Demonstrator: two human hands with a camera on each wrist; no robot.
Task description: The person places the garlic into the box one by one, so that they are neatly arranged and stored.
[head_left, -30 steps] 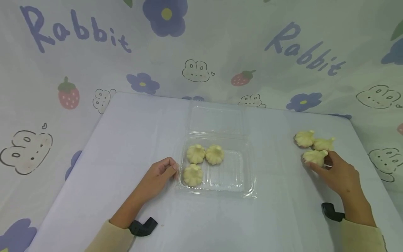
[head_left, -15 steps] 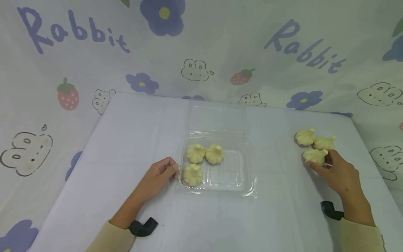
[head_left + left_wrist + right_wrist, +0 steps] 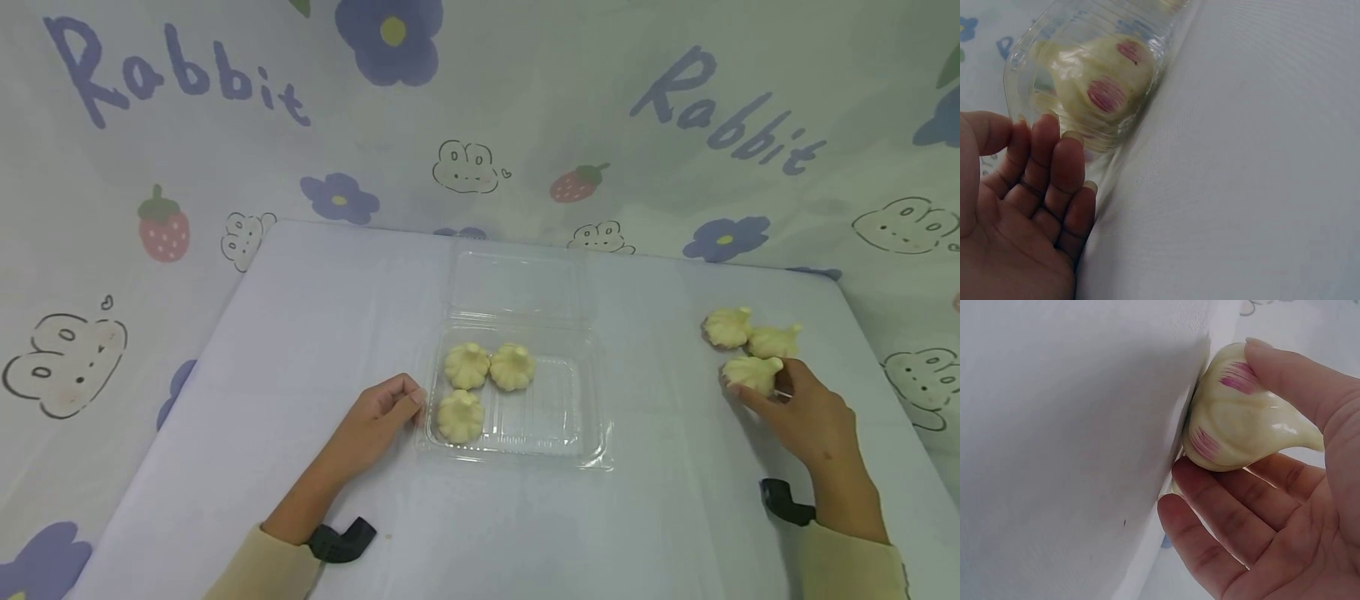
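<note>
My right hand (image 3: pixel 813 421) grips a garlic bulb (image 3: pixel 752 374) between thumb and fingers at the right of the table. In the right wrist view this bulb (image 3: pixel 1241 419), pale with pink streaks, sits against the white cloth. Just beyond it lie two more garlic bulbs, one to the left (image 3: pixel 727 327) and one to the right (image 3: pixel 776 342). At mid-table, my left hand (image 3: pixel 378 421) pinches the left rim of a clear plastic box (image 3: pixel 540 417) between thumb and fingertip. Three garlic bulbs (image 3: pixel 467 367) sit in the box's left and back part.
The box's clear lid (image 3: pixel 517 283) lies folded back, away from me. A white cloth covers the table (image 3: pixel 645 517). Behind it hangs a patterned curtain (image 3: pixel 517 92). Each wrist carries a black mount, one on the left (image 3: pixel 342 540) and one on the right (image 3: pixel 786 502).
Both hands stay nearly still, the right still on the same garlic bulb. The right wrist and sleeve have shifted slightly to the left.
</note>
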